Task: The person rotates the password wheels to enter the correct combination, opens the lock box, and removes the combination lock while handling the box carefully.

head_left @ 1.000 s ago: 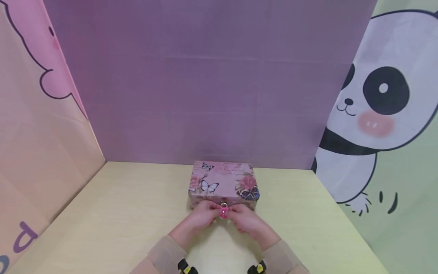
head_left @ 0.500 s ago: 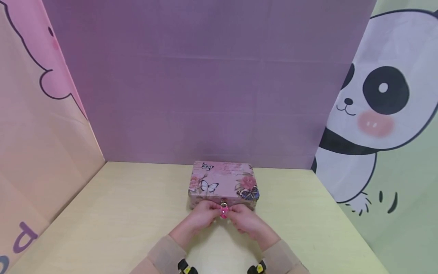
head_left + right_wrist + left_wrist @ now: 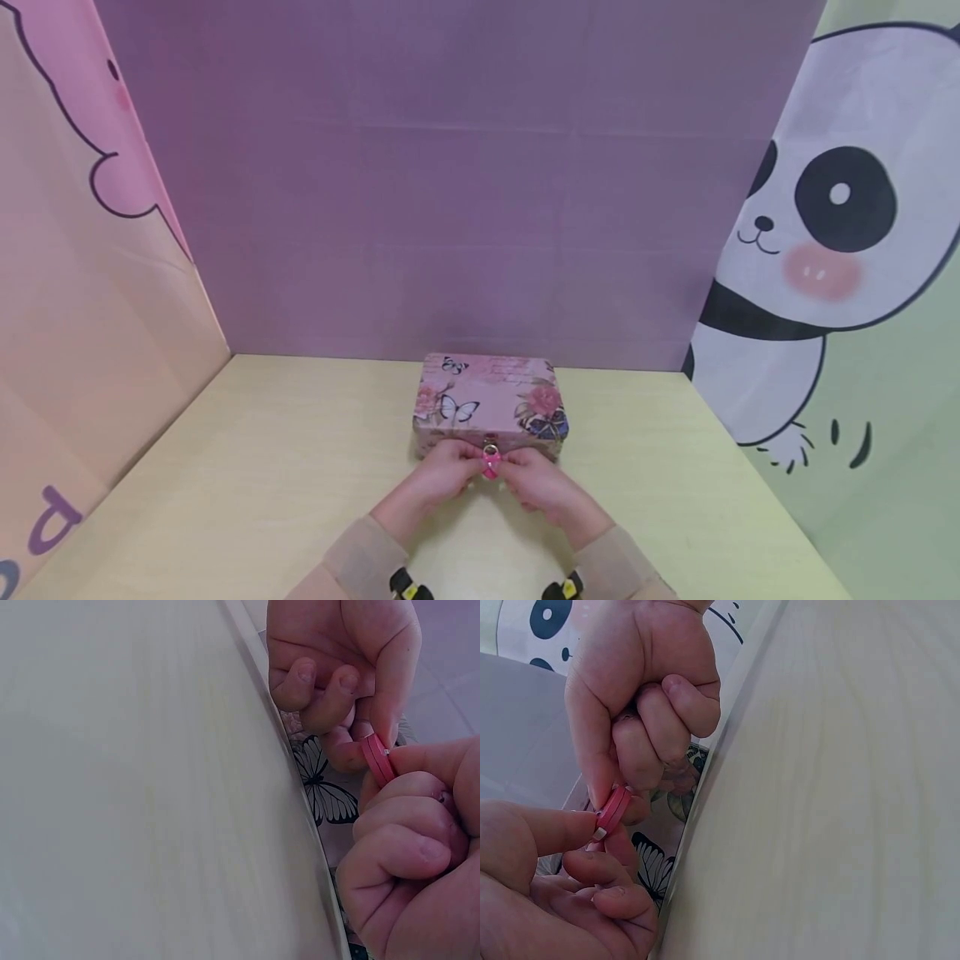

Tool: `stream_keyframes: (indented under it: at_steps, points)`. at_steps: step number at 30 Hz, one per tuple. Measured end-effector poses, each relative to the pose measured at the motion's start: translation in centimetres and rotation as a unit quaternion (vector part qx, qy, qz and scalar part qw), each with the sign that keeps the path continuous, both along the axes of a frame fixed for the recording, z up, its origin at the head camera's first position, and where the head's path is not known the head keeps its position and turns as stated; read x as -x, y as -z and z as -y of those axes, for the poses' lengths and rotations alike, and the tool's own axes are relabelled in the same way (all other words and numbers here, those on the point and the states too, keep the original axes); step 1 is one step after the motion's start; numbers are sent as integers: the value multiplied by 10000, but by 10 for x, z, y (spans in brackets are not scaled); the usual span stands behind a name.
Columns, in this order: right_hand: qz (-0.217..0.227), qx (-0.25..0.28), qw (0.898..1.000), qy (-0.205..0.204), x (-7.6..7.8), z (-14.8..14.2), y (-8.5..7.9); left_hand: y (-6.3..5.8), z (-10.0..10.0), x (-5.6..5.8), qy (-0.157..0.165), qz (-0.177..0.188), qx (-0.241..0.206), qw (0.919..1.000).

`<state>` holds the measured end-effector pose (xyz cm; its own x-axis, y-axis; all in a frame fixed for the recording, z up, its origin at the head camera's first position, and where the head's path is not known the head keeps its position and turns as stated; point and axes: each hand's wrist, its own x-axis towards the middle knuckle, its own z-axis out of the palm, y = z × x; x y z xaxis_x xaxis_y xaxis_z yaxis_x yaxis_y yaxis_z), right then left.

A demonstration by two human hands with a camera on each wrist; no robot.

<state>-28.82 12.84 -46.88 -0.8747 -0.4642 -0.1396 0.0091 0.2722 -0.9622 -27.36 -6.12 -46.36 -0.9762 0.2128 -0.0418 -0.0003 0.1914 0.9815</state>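
A pink box (image 3: 495,396) printed with flowers and butterflies sits on the table with its lid down. At the middle of its front hangs a small pink padlock (image 3: 491,464), its shackle through the metal clasp (image 3: 491,439). My left hand (image 3: 450,468) pinches the padlock from the left between thumb and finger. From the other side my right hand (image 3: 542,479) pinches it too. Both wrist views show the padlock body (image 3: 612,810) edge-on between the two thumbs, the other fingers curled beneath. The box's lower front is partly hidden behind the hands.
The pale wooden table (image 3: 300,467) extends to both sides of the box. A purple backdrop (image 3: 465,208) rises just behind it. Printed side panels stand left and right, the right one with a panda (image 3: 840,275).
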Motion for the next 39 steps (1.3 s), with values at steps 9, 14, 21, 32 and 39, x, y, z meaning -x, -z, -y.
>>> stream_keyframes:
  at_steps: [9, 14, 21, 32, 39]
  points:
    - [34, -6, 10000, 35, 0, 0, 0, 1, 0, 0, 4, -29, 17, 10000]
    - [22, -54, 10000, 59, 0, -3, 0, 0, 0, -1, 16, -13, -31, 10000]
    - [-44, -252, 9995, 181, 3, -12, -5, -1, 0, 0, 38, 7, -49, 10000]
    - [-100, -287, 9992, 249, 5, -22, -14, 2, 0, 1, -3, 108, -36, 9999]
    - [-67, -275, 9994, 215, 5, -23, -19, 2, 0, 1, -23, 208, -74, 9998]
